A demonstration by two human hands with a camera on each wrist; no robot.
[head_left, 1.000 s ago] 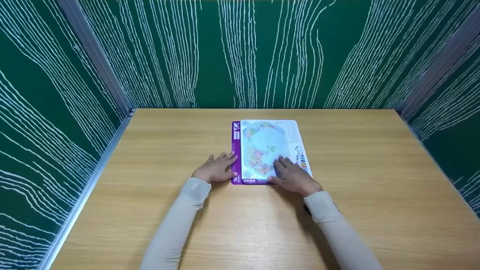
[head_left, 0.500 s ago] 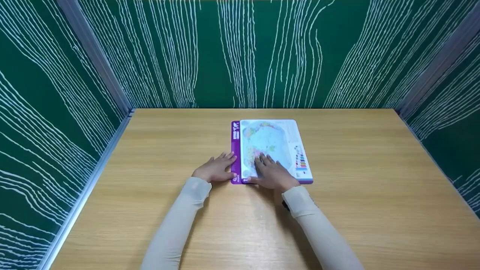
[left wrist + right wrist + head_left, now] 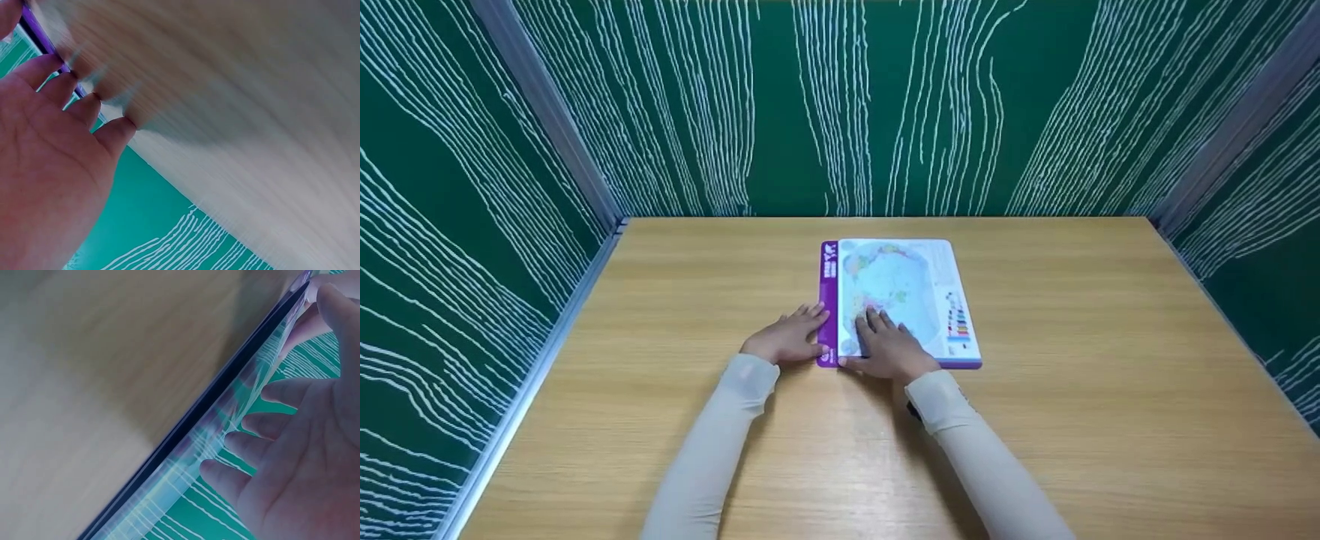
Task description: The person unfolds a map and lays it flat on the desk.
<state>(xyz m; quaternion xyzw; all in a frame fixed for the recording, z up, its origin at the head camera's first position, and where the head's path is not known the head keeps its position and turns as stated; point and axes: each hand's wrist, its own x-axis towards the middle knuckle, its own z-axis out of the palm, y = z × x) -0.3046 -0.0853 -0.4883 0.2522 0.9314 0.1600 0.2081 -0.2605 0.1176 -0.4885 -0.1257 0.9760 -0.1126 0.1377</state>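
A flat board printed with a world map (image 3: pixel 896 277) lies on the wooden table, with a purple strip (image 3: pixel 828 281) along its left edge. My left hand (image 3: pixel 787 337) rests at that strip, fingers spread and fingertips on the strip's lower part. Over the lower left of the map is my right hand (image 3: pixel 891 351), its fingers extended and thumb near the front edge. The right wrist view shows the right hand (image 3: pixel 292 450) beside the board's glossy surface (image 3: pixel 197 444); firm contact is hard to tell. In the left wrist view the left hand's fingers (image 3: pixel 84 109) look straight.
The wooden table (image 3: pixel 697 285) extends around the board on all sides. Green panels (image 3: pixel 780 135) with white wavy lines stand behind and at both sides, joined by grey corner posts (image 3: pixel 547 112).
My right hand has slid left across the map, from its lower right toward the purple strip, uncovering the coloured legend. The left hand and the board have hardly moved.
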